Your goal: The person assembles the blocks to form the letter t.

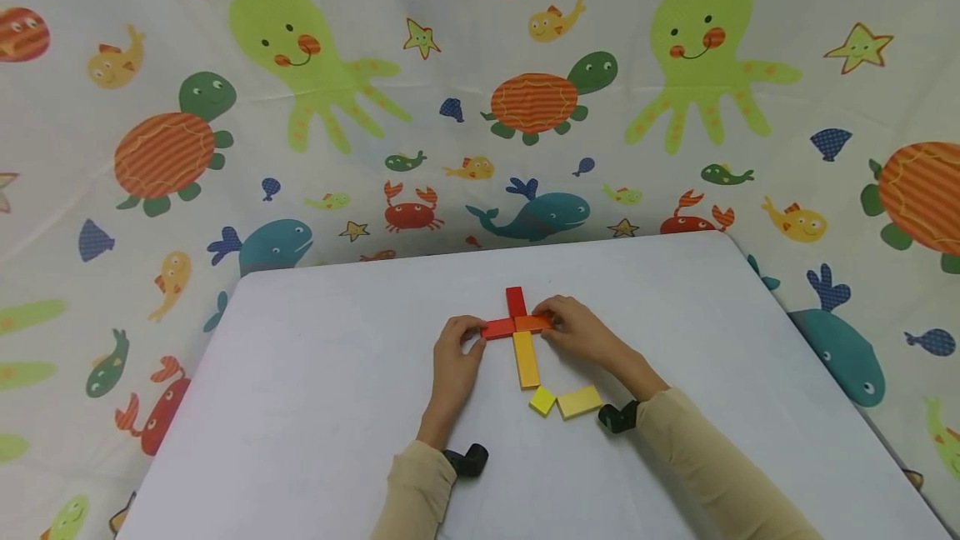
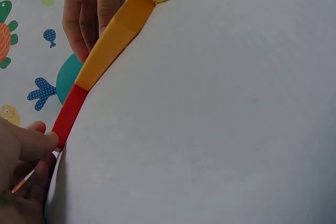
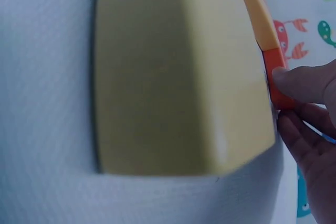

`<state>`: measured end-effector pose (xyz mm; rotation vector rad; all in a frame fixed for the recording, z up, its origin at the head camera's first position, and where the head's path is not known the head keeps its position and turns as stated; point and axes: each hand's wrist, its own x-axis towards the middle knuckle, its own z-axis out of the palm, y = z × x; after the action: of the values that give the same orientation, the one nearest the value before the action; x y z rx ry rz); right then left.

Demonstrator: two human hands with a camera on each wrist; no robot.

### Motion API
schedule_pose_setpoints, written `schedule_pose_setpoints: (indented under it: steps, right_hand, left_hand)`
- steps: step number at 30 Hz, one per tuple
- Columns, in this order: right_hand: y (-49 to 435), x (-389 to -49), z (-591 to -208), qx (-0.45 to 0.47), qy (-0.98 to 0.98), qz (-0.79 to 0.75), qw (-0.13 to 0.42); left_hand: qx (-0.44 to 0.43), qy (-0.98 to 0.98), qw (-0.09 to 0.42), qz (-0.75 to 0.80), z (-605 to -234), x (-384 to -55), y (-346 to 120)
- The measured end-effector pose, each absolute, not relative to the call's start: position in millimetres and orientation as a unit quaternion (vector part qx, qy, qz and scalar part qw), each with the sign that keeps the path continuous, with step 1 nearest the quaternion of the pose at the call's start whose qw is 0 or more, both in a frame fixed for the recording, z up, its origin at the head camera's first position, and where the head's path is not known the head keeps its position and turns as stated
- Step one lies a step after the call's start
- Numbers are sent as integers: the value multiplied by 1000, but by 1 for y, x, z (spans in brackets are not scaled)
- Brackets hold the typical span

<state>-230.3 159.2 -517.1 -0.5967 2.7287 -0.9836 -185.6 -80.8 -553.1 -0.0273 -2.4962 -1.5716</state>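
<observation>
At the middle of the white table, flat blocks form a cross. My left hand pinches the outer end of its red left block between thumb and fingers; the left wrist view shows the same red block under the fingertips. On the other side my right hand holds the orange block, thumb on one side and fingers round its end, as the right wrist view shows. A second red block points away at the top. Toward me runs a longer yellow-orange block, its far end at the crossing.
A small yellow block lies turned at the near end of the yellow-orange one. Beside it a pale yellow block lies close to my right wrist and looms large in the right wrist view. Behind the table hangs a sea-animal cloth.
</observation>
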Motion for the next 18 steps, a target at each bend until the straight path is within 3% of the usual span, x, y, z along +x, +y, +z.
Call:
schedule_pose_setpoints:
  steps: [18]
  right_hand:
    - [162, -225, -521, -179, 912, -362, 64]
  left_hand:
    - [-39, -854, 90, -512, -551, -188, -75]
